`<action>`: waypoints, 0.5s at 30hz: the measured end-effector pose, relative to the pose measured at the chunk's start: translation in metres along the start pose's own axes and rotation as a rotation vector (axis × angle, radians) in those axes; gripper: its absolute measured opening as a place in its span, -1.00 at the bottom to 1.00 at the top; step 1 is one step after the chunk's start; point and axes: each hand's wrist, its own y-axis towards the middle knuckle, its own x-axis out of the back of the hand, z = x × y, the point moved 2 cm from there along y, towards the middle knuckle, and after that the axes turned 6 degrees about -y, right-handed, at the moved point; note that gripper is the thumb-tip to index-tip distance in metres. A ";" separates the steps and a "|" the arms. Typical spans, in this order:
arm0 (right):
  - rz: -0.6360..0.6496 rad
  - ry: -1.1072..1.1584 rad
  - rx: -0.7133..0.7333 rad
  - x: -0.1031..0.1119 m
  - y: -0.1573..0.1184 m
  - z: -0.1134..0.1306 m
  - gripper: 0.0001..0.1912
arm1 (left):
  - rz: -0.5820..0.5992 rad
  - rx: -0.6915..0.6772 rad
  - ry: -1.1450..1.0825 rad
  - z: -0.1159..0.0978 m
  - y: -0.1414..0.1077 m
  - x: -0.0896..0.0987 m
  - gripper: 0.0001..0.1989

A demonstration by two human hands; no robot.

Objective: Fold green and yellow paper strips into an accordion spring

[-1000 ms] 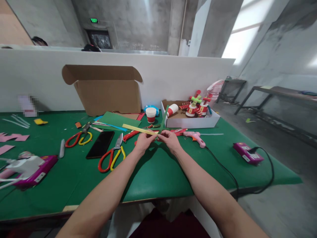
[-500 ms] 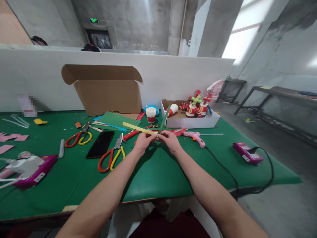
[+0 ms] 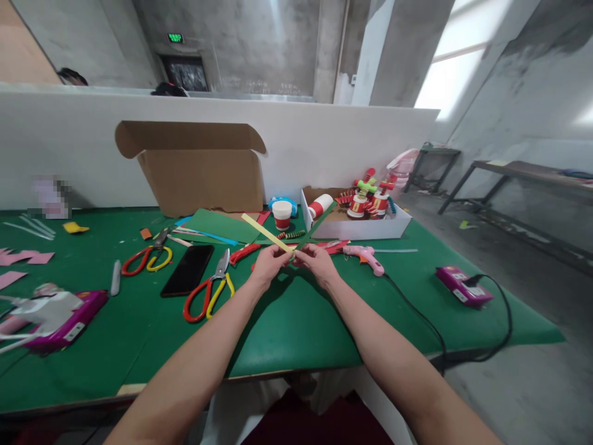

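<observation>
Two paper strips meet between my hands above the green table. The yellow paper strip [image 3: 265, 230] slants up to the left, and the green paper strip [image 3: 323, 220] slants up to the right. Fingers of my left hand [image 3: 272, 262] pinch the lower end of the yellow one. My right hand [image 3: 315, 259] is closed on the green one close to the joint. Fingertips partly hide where the strips cross. Just beyond the hands lie a green-and-yellow folded paper spring [image 3: 291, 235] and a red-handled tool [image 3: 244, 253].
Scissors [image 3: 214, 287], a phone [image 3: 187, 271] and a second pair of scissors [image 3: 151, 252] lie to the left. A pink glue gun [image 3: 368, 256] with a cord is at right, before a white box [image 3: 361, 230] of cup figures. A paper cup [image 3: 281, 215] stands behind.
The yellow strip's free end has swung upward and to the right. The green strip has tilted further to the right. Both hands stay in nearly the same place.
</observation>
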 end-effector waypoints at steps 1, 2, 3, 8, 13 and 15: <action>-0.005 0.001 -0.004 0.000 0.000 0.000 -0.59 | 0.002 -0.006 0.010 0.000 0.000 0.000 -0.65; -0.010 0.004 -0.003 0.000 0.000 0.000 -0.59 | 0.004 -0.011 0.020 -0.001 0.000 0.000 -0.66; -0.015 0.008 0.002 0.000 0.000 0.001 -0.59 | 0.006 -0.015 0.028 -0.001 0.000 0.000 -0.67; -0.027 0.046 -0.003 0.000 0.000 0.000 -0.61 | 0.022 -0.024 0.031 -0.003 0.000 -0.001 -0.69; -0.050 0.104 -0.049 -0.001 0.000 0.000 -0.57 | 0.006 -0.002 0.023 -0.004 -0.001 -0.001 -0.68; -0.071 0.079 -0.017 0.001 0.001 0.002 -0.57 | 0.007 -0.001 0.024 -0.004 -0.001 -0.002 -0.68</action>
